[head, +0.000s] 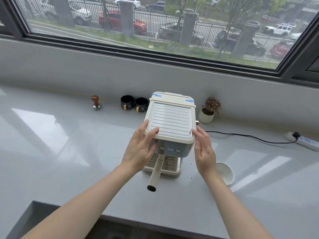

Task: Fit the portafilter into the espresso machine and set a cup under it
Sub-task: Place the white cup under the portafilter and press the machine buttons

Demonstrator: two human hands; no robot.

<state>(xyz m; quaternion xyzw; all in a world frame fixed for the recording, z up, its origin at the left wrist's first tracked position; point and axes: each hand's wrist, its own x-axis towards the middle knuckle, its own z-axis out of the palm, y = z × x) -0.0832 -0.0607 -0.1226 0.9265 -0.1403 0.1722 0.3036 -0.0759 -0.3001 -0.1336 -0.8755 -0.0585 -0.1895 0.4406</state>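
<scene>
Between open left hand (140,147) & right hand (203,149): espresso machine (170,121), both touching

two bare forearms, left hand (139,149), right hand (204,149), no sleeves, rings or watch visible

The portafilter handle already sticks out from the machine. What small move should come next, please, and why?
Probably the right hand should leave the espresso machine and reach for the white cup beside it. The portafilter appears seated, its handle pointing toward the person, no cup shows on the drip tray, and both hands only rest on the machine's sides.
</scene>
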